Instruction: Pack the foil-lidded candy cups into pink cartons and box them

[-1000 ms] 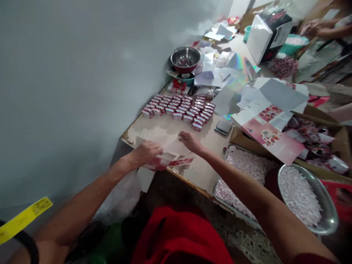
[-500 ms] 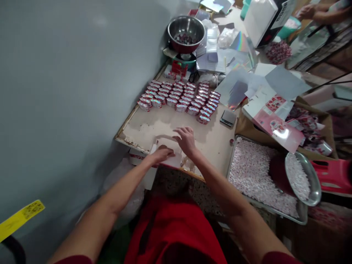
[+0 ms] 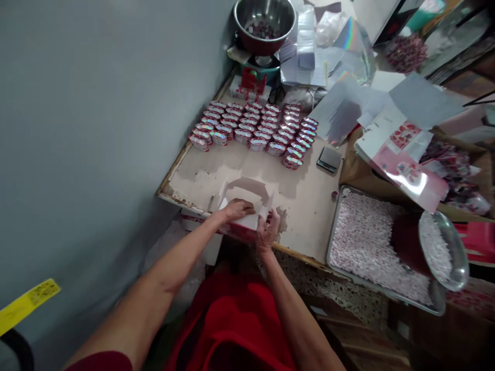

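Red-and-white cardboard box (image 3: 243,234): sitting open near the front edge of a pale, worn, wood-edged table (image 3: 309,216), its white inside showing and its far side standing up.
Left hand (image 3: 238,208): reaching into the box, knuckles facing up, fingers lying close together over the white inside; whether it is grasping anything there, I cannot tell.
Right hand (image 3: 267,229): touching the box at its right end, near the front corner, fingers bending; whether they are clenching on the wall or only steadying it, I cannot tell.
Small red-and-white packs with shiny tops (image 3: 259,144): standing in close rows beyond the box, apart from both hands.
Small dark scale with a square grey top (image 3: 329,157): lying to the right of the packs.
Shallow rectangular metal tray (image 3: 436,304): holding a spread of tiny pinkish-white pieces (image 3: 363,242) on the right.
Round metal bowl with a dark red outside (image 3: 460,275): tilting over the tray's right part, holding more such pieces.
Brown cardboard carton (image 3: 350,167): standing behind the tray, a pink-and-white printed sheet (image 3: 410,165) lying across it.
Deep round steel bowl (image 3: 280,20): holding small dark pieces beside the plain grey wall (image 3: 96,129).
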Motion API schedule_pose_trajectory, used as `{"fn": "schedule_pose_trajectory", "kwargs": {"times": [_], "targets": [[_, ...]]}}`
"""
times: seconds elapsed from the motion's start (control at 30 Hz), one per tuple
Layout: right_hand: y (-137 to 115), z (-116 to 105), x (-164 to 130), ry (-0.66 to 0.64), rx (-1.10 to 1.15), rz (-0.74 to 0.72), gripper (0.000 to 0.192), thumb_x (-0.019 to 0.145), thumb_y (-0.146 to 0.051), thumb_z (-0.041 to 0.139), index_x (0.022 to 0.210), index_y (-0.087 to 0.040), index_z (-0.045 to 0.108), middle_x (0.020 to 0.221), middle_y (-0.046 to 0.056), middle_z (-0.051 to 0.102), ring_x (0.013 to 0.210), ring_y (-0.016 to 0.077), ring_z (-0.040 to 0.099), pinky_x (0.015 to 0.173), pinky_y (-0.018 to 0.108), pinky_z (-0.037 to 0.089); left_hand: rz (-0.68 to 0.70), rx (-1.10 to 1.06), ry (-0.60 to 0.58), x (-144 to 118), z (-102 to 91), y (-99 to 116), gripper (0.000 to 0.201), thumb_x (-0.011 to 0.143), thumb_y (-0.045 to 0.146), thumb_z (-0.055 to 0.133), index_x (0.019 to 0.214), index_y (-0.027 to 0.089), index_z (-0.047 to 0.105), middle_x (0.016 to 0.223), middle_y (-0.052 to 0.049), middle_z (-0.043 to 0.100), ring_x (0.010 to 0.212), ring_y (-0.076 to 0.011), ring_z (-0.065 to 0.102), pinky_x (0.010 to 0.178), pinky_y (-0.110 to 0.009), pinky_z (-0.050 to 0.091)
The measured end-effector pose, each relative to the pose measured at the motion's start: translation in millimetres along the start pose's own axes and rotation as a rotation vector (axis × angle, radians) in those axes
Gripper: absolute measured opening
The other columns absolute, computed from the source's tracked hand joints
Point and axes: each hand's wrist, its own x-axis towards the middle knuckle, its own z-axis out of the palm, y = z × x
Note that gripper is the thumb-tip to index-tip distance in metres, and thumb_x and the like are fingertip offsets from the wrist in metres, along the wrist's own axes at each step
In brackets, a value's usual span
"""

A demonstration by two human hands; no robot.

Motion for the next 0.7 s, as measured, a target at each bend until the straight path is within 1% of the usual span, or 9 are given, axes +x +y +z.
{"fn": "schedule_pose_trajectory", "kwargs": {"times": [0.03,0.1,0.2,0.27,0.33,0.37,0.47,0.63,0.7], "targets": [[1,-1,4,0.007,-0.039,-0.036,0.06,0.101,-0.033,0.039,0.159,-0.019,0.041,0.125,0.02,0.058,0.113,0.031,0.06,0.1,0.049,0.055,0.009,0.031,0.051,0,2.5,5,0.024,0.101,0.036,0.059,0.094,0.02,0.077,0.097,-0.008,0.077,0.096,-0.0237,0.068,0.09,-0.033,0.049],[5,-4,11,-0.03,-0.117,-0.134,0.058,0.098,-0.022,0.035,0.154,-0.021,0.053,0.117,0.018,0.059,0.114,0.0304,0.06,0.1,0.047,0.055,0.038,0.131,0.29,-12,15.4,15,0.018,0.1,0.031,0.063,0.104,0.02,0.077,0.107,-0.011,0.075,0.11,-0.0273,0.065,0.102,-0.039,0.048],[12,-6,20,-0.133,-0.17,-0.256,0.063,0.094,-0.013,0.036,0.15,-0.028,0.062,0.105,0.014,0.061,0.104,0.028,0.062,0.093,0.042,0.057,0.046,0.314,0.858,-63,45.6,19,0.024,0.097,0.024,0.068,0.121,0.026,0.069,0.118,-0.012,0.068,0.118,-0.0278,0.062,0.105,-0.045,0.049],[16,-5,26,-0.194,-0.18,-0.334,0.06,0.096,-0.014,0.038,0.147,-0.03,0.066,0.103,0.013,0.063,0.102,0.0274,0.063,0.093,0.041,0.057,-0.13,0.318,1.227,-99,60.4,10,0.035,0.093,0.029,0.077,0.125,0.027,0.062,0.118,-0.012,0.065,0.113,-0.0281,0.061,0.101,-0.047,0.051],[18,-4,32,-0.274,-0.192,-0.424,0.055,0.099,-0.019,0.039,0.146,-0.028,0.067,0.107,0.014,0.065,0.103,0.0274,0.063,0.096,0.041,0.056,-0.371,0.161,1.465,-117,65.6,-7,0.054,0.089,0.038,0.081,0.133,0.024,0.054,0.121,-0.013,0.062,0.107,-0.0271,0.062,0.094,-0.045,0.055],[19,-4,35,-0.316,-0.206,-0.459,0.054,0.101,-0.021,0.039,0.147,-0.027,0.066,0.108,0.015,0.066,0.103,0.0274,0.063,0.097,0.041,0.056,-0.44,0.038,1.477,-118,65.4,-17,0.058,0.091,0.041,0.079,0.137,0.022,0.051,0.123,-0.014,0.062,0.105,-0.0256,0.063,0.09,-0.042,0.056],[24,-6,41,-0.452,-0.29,-0.537,0.054,0.104,-0.022,0.038,0.15,-0.027,0.064,0.106,0.015,0.067,0.101,0.0277,0.063,0.098,0.043,0.055,-0.385,-0.204,1.248,-96,62.0,-38,0.043,0.102,0.036,0.055,0.142,0.021,0.052,0.119,-0.011,0.068,0.102,-0.0212,0.068,0.087,-0.034,0.058],[38,-21,42,-0.64,-0.379,-0.693,0.049,0.101,-0.02,0.047,0.147,-0.028,0.065,0.109,0.015,0.067,0.101,0.0301,0.061,0.098,0.046,0.056,-0.241,0.026,1.124,-62,65.3,-31,0.048,0.099,0.018,0.043,0.142,0.02,0.065,0.131,-0.016,0.07,0.122,-0.0274,0.064,0.109,-0.045,0.051],[45,-26,45,-0.646,-0.279,-0.633,0.045,0.102,-0.021,0.046,0.142,-0.029,0.065,0.11,0.013,0.067,0.101,0.0282,0.062,0.095,0.043,0.056,-0.177,0.132,1.044,-61,65.9,-24,0.047,0.1,0.016,0.041,0.135,0.024,0.072,0.128,-0.014,0.073,0.12,-0.0279,0.064,0.109,-0.047,0.049]]}}
